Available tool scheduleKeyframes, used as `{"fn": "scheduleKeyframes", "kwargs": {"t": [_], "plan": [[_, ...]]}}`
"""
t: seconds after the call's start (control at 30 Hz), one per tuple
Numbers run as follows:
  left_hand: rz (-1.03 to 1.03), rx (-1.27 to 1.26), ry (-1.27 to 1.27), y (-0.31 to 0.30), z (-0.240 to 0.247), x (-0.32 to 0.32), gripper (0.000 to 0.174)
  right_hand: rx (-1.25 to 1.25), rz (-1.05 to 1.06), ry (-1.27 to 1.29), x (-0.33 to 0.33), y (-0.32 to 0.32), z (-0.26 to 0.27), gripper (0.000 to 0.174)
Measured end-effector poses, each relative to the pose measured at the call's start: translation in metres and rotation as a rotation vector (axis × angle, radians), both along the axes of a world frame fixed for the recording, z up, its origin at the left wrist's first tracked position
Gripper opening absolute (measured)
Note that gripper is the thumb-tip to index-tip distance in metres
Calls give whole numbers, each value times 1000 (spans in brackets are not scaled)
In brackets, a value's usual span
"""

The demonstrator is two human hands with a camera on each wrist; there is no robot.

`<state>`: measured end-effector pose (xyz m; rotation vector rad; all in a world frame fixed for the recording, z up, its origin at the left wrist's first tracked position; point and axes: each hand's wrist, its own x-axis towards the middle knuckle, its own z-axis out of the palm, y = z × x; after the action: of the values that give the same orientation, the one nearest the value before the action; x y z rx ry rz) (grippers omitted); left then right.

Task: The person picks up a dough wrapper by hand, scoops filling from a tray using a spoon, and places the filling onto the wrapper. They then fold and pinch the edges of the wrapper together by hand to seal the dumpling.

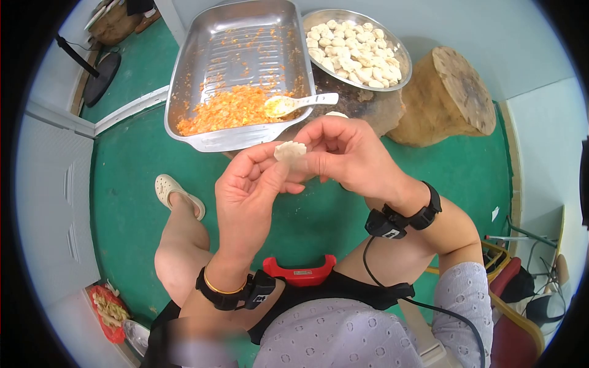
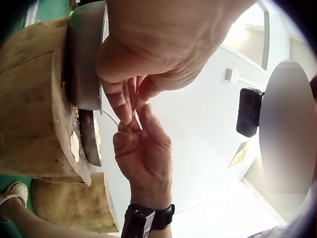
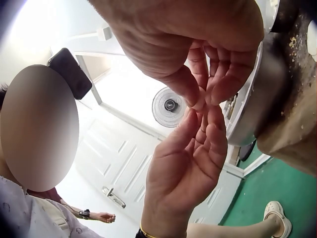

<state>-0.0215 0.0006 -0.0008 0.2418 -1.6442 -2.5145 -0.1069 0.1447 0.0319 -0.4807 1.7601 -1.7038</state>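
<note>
In the head view a small pale dumpling (image 1: 290, 151) with a pleated edge is held up between both hands, just below the metal tray. The left hand (image 1: 248, 190) pinches its left side between thumb and fingers. From the right, the right hand (image 1: 353, 153) pinches the other side, thumb towards the camera. Both wrist views show the fingertips of the left hand (image 2: 158, 44) and the right hand (image 2: 146, 153) meeting; the dumpling is mostly hidden there.
A metal tray (image 1: 190, 73) holds orange filling (image 1: 230, 107) and a white spoon (image 1: 307, 103). Beside it stands a round bowl (image 1: 402, 67) of dumplings. A wrapper (image 2: 75, 146) lies on the wooden block (image 1: 374, 110); a log stump (image 1: 435, 104) stands right. A red object (image 1: 299, 274) is between the legs.
</note>
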Motion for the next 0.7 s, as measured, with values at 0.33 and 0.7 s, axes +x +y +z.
{"fn": "scheduleKeyframes", "kwargs": {"t": [0.33,0.7], "plan": [[13,-27,-89,-5,7,5,23,48,-466,183,-95,45,-9,15],[-2,-93,-94,-5,16,15,18,277,-653,252,-139,69,-50,20]]}}
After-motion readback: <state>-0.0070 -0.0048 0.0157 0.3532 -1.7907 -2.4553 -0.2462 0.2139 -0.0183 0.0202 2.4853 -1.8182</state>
